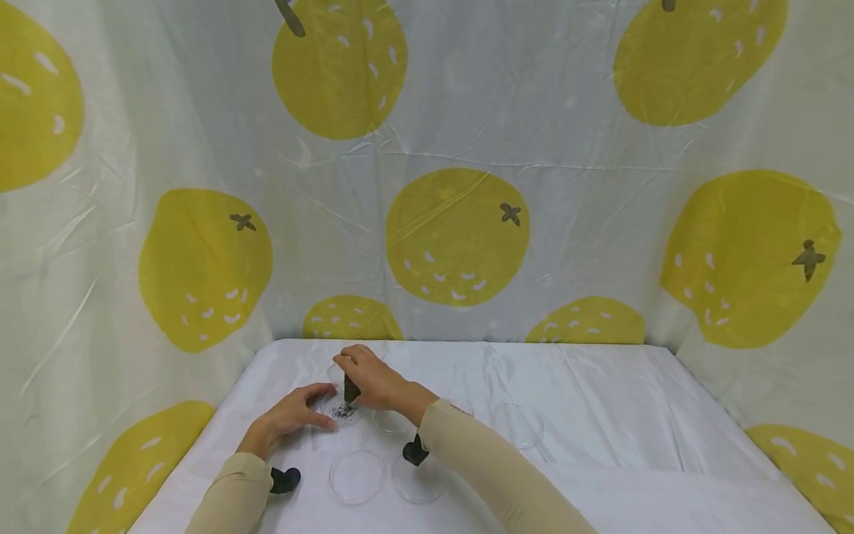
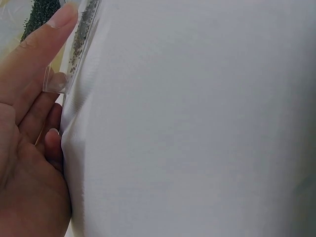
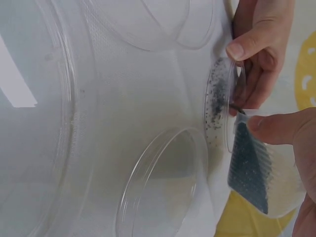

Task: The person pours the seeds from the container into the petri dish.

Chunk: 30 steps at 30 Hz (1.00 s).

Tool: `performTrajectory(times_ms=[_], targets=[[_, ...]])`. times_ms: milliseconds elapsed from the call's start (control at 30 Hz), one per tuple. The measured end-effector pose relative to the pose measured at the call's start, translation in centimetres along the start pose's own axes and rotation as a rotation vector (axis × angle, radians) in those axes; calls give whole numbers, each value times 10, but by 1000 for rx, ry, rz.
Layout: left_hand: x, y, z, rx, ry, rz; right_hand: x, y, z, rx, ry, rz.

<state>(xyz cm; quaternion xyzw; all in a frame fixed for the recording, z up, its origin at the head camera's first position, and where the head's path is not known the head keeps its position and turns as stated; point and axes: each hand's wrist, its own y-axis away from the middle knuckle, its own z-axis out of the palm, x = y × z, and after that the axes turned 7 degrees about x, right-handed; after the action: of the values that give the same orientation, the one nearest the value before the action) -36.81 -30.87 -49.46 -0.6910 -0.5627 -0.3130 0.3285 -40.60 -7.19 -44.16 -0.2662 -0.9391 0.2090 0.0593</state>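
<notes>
My right hand [image 1: 373, 378] grips a small clear plastic bag [image 3: 252, 168] of dark green granules. The bag is tilted, its lower corner just above a clear petri dish [image 3: 210, 139]. Dark granules [image 1: 343, 411] lie scattered in that dish. From the left side, my left hand [image 1: 296, 411] holds the dish between thumb and fingers. The left wrist view shows the thumb [image 2: 61, 17] at the near rim and fingertips behind the clear wall. Part of the bag's granules [image 2: 39, 17] appears beyond the thumb there.
Several other clear dishes stand on the white cloth: one [image 1: 330, 482] at front left, one [image 1: 416, 502] beside it, one [image 1: 390, 432] under the right forearm and one [image 1: 540, 430] farther right. A curtain [image 1: 567, 222] with yellow fruit prints hangs behind the table.
</notes>
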Motion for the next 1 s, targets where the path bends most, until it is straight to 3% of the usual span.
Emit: performTrajectory(times_ms=[433, 700, 1000], targets=[[2, -1, -1, -4, 19, 3, 0, 0, -3, -2, -17, 28], [4, 0, -2, -11, 17, 37, 4, -1, -6, 4, -81, 196], [3, 1, 0, -10, 31, -2, 12, 4, -1, 72, -154, 348]])
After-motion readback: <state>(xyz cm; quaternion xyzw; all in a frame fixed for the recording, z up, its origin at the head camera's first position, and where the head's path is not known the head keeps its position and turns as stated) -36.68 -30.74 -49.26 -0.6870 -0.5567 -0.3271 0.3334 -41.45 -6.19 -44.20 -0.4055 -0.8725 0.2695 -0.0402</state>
